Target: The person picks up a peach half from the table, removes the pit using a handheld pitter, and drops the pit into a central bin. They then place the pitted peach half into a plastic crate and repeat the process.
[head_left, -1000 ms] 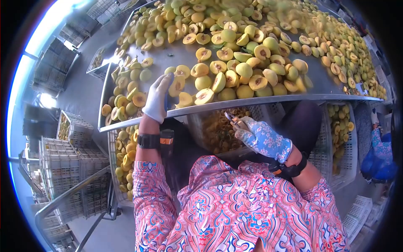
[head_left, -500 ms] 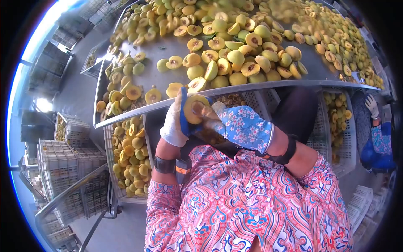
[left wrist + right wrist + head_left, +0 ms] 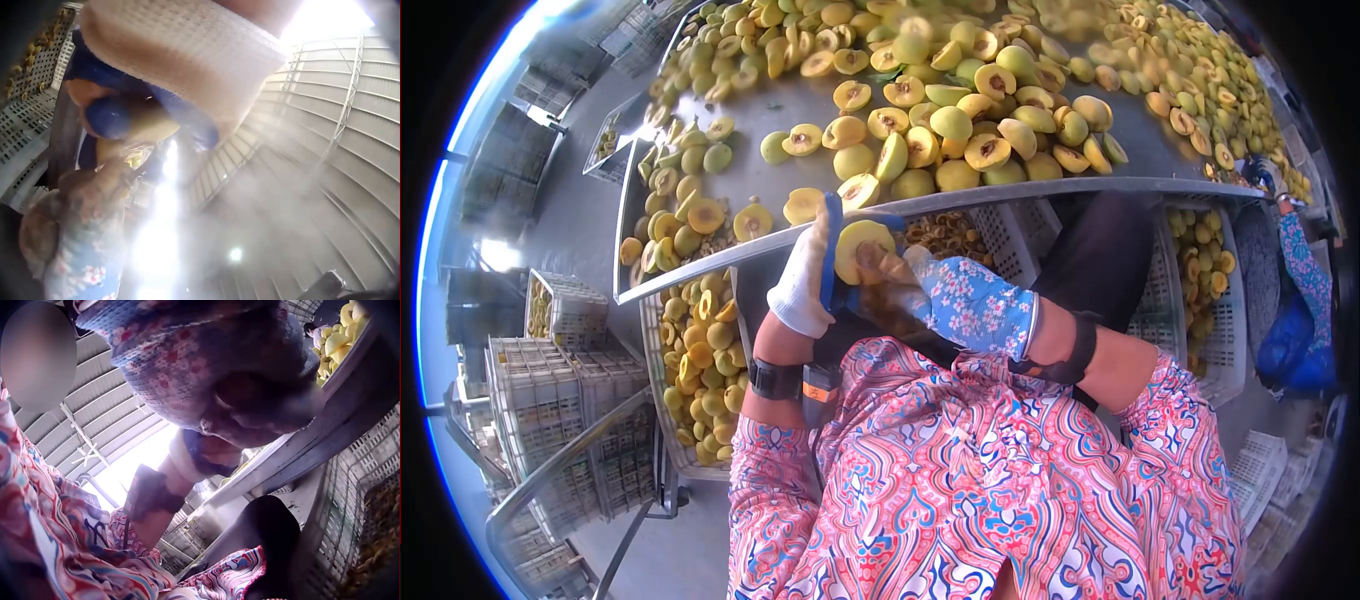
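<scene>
In the head view my gloved left hand (image 3: pixel 803 285) grips a yellow peach half (image 3: pixel 863 250) just below the table edge, cut face showing. My right hand (image 3: pixel 980 300), in a blue flowered glove with bare fingertips, is up against the cut face. Its curled fingers hide the small metal-tipped tool seen there earlier. From the left wrist, blue-coated fingers (image 3: pixel 109 119) curl round the fruit, and the right hand (image 3: pixel 87 250) meets it from below. The right wrist view has the right hand (image 3: pixel 206 375) dark and close, with the tool out of sight.
Heaped peach halves (image 3: pixel 955 130) cover much of the metal table, whose raised rim (image 3: pixel 1040 188) runs before me. Beneath are a crate of pits (image 3: pixel 945 235) and, at left, a crate (image 3: pixel 662 385) of peach halves. Another person's sleeve (image 3: pixel 1297 250) shows at far right.
The left hand has brought a peach half from the table edge to above the lap. The right hand has risen leftward to meet it, and its tool has gone out of sight.
</scene>
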`<state>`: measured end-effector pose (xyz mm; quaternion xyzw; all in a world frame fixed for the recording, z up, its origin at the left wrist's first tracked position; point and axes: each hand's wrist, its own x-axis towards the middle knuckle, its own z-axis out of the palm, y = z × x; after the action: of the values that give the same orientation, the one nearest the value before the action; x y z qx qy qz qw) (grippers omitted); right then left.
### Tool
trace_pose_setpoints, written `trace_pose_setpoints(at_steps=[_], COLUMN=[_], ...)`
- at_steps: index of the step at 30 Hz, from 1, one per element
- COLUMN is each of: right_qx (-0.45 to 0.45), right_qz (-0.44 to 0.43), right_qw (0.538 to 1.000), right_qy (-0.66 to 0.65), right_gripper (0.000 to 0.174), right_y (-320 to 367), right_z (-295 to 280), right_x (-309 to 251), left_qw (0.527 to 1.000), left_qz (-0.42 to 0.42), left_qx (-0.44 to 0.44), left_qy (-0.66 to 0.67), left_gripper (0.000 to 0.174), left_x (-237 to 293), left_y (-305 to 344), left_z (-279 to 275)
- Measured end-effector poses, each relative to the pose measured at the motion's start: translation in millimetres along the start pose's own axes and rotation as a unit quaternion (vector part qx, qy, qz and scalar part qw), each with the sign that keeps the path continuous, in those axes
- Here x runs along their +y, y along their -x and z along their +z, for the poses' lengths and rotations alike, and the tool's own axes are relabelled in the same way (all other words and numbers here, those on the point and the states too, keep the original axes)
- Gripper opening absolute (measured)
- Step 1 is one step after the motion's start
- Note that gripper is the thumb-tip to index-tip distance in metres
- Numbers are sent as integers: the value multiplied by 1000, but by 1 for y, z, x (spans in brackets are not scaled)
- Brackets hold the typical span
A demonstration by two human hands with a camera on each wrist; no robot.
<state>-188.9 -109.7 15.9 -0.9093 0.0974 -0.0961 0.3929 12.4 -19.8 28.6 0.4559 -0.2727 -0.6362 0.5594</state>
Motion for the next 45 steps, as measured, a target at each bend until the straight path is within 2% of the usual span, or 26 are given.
trace_pose_setpoints(at_steps=[1,2,4,7,8,9,10,11,14,19,21,23,25,26,27,30,31,33,35,36,37,38,39,41,43,45], right_qx=[31,23,6,61,92,39,-16,-70,-159,-165,-201,-187,-156,-160,-163,-153,-155,-154,-180,-178,-170,-178,-199,-192,-187,-193], right_qz=[-37,-4,64,-2,-17,60,134,202,252,254,258,268,270,250,229,276,307,366,374,388,404,396,364,344,330,302], right_qw=[998,1000,997,995,990,959,892,790,653,640,619,609,645,663,680,722,727,735,737,748,759,771,774,817,854,890], right_qy=[27,4,-43,-73,-104,-273,-432,-575,-696,-706,-714,-723,-697,-687,-677,-616,-595,-549,-533,-508,-482,-465,-479,-420,-356,-281], right_gripper=[38,38,38,39,32,28,24,22,21,34,30,38,39,39,39,38,38,38,37,37,37,37,22,21,21,24], right_y=[-2,-2,-5,-3,-4,-5,-7,-8,-3,-4,3,13,23,30,34,33,32,28,25,23,22,20,22,22,23,21], right_z=[2,2,-2,18,24,18,5,-3,-1,-16,-19,-15,-16,-20,-23,-24,-22,-15,-11,-7,-7,-7,-4,5,9,8], right_x=[3,4,-6,1,4,-5,-20,-28,-18,-35,-27,-18,-9,-7,-4,7,13,24,26,24,23,21,31,38,43,39], left_qw=[997,986,972,946,933,917,905,910,927,953,965,972,959,938,931,849,816,667,597,588,621,584,539,432,512,557], left_qz=[76,152,207,247,273,298,338,329,300,237,235,230,264,268,262,273,260,261,172,119,14,-56,-121,-146,105,217], left_qx=[-1,-2,105,210,231,252,237,240,226,180,111,53,94,181,240,374,419,525,618,655,687,675,654,599,565,470], left_qy=[30,61,20,-21,-48,-75,-99,-80,-23,55,41,20,-39,-123,-83,-255,-301,-460,-482,-460,-376,-447,-516,-659,-638,-650], left_gripper=[61,61,59,51,50,50,52,53,57,63,63,59,49,40,30,21,20,20,25,28,36,40,45,51,40,34], left_x=[-10,-18,-34,-48,-51,-53,-57,-60,-62,-56,-51,-56,-68,-71,-74,-74,-75,-80,-88,-99,-93,-98,-102,-77,-40,-5], left_y=[-3,-5,-1,-1,-1,-1,-3,-3,-3,-2,5,1,-4,-2,3,61,85,138,193,218,234,251,255,233,180,113], left_z=[6,14,34,41,46,48,45,41,36,43,43,34,28,14,0,-38,-54,-94,-132,-164,-172,-188,-204,-207,-186,-154])
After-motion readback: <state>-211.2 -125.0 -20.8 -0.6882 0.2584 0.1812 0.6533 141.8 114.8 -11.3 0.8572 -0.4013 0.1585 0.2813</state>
